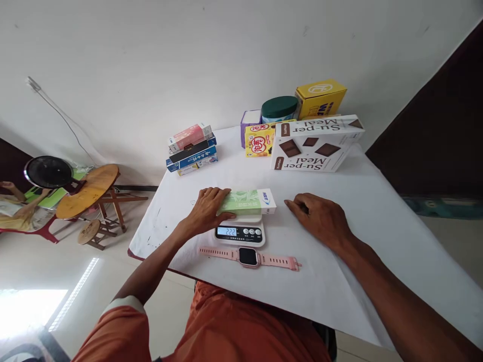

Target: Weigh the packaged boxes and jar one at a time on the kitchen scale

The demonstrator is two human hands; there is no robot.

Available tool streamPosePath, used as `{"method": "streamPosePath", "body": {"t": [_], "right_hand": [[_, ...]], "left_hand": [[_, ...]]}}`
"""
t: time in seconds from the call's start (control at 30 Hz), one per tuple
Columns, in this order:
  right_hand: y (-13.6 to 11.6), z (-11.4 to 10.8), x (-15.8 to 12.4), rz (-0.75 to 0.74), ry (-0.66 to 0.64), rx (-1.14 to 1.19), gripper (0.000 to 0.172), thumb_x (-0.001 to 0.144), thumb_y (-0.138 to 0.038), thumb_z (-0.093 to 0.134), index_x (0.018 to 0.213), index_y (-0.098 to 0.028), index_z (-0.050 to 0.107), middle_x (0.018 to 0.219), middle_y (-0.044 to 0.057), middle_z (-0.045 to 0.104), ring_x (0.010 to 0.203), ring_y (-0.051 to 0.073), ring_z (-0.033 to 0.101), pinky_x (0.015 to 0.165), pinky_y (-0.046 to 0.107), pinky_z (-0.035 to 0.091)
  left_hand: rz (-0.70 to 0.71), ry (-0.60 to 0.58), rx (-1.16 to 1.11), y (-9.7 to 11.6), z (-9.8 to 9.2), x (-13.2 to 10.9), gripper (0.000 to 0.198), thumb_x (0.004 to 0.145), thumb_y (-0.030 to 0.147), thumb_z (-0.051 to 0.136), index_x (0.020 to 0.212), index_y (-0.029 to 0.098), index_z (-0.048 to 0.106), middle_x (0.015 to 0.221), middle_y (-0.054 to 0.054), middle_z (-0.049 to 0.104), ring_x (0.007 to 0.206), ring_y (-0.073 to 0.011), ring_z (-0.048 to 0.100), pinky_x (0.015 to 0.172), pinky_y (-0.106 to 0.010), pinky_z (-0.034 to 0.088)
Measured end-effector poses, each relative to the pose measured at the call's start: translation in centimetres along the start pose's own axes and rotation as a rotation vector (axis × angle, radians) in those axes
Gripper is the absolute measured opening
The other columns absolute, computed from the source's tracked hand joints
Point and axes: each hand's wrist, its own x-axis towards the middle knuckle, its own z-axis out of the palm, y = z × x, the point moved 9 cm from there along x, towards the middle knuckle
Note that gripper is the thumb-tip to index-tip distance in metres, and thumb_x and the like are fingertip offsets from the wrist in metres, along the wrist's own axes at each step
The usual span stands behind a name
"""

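Here's the left hand, clamped on the left end of the green-and-white box, thumb along the near side, fingers over the top. The box lies on the kitchen scale, display lit, on the white-covered counter. Just on the near side, a pink watch stretches out flat. Over on the right, the right hand rests on the counter, fingers curled; from this angle I can't tell whether fingertips and thumb meet. Farther back, small cartons sit stacked at left, and at right stands the Su-per Meal box, a green-lidded tub behind it.
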Motion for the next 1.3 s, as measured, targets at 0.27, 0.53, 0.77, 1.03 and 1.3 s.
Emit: {"method": "streamPosePath", "body": {"t": [0.27,0.53,0.77,1.03,1.3], "right_hand": [[-0.5,-0.4,0.1,-0.001,0.000,-0.045,0.033,0.098,-0.040,0.049,0.069,-0.025,0.049,0.072,0.004,0.064,0.066,0.019,0.054,0.062,0.034,0.033],[-0.7,-0.4,0.2,0.021,-0.010,-0.075,0.032,0.100,-0.035,0.049,0.070,-0.024,0.055,0.075,0.005,0.066,0.069,0.019,0.055,0.065,0.033,0.035],[-1.2,-0.3,0.5,0.104,-0.135,-0.162,0.026,0.105,-0.026,0.053,0.081,-0.021,0.063,0.092,0.008,0.074,0.087,0.020,0.065,0.073,0.032,0.036],[-1.4,-0.5,0.3,0.122,-0.164,-0.183,0.023,0.106,-0.026,0.055,0.085,-0.021,0.064,0.096,0.007,0.076,0.088,0.020,0.067,0.074,0.030,0.036],[-1.0,-0.2,0.3,0.068,-0.110,-0.169,0.024,0.103,-0.025,0.056,0.080,-0.023,0.063,0.089,0.006,0.074,0.082,0.020,0.065,0.071,0.030,0.036]], "left_hand": [[-0.238,0.244,0.183,-9.3,-6.2,0.9,0.058,0.097,0.049,0.071,0.145,0.021,0.055,0.135,-0.018,0.064,0.126,-0.0379,0.059,0.105,-0.053,0.047],[-0.390,0.208,0.288,-16.6,-3.8,3.8,0.042,0.089,0.031,0.071,0.129,0.017,0.064,0.131,-0.025,0.061,0.124,-0.0464,0.057,0.100,-0.061,0.046],[-0.241,0.309,0.306,-12.8,-4.5,6.9,0.051,0.089,0.033,0.071,0.138,0.021,0.061,0.136,-0.023,0.060,0.122,-0.0459,0.057,0.098,-0.063,0.048],[0.136,0.257,0.105,2.4,-3.6,20.2,0.070,0.094,0.048,0.073,0.153,0.019,0.049,0.147,-0.021,0.055,0.133,-0.0390,0.052,0.106,-0.056,0.046],[0.080,0.009,0.101,7.3,-0.2,29.2,0.074,0.083,0.053,0.086,0.140,0.017,0.055,0.138,-0.020,0.059,0.132,-0.0412,0.051,0.111,-0.057,0.040]]}}
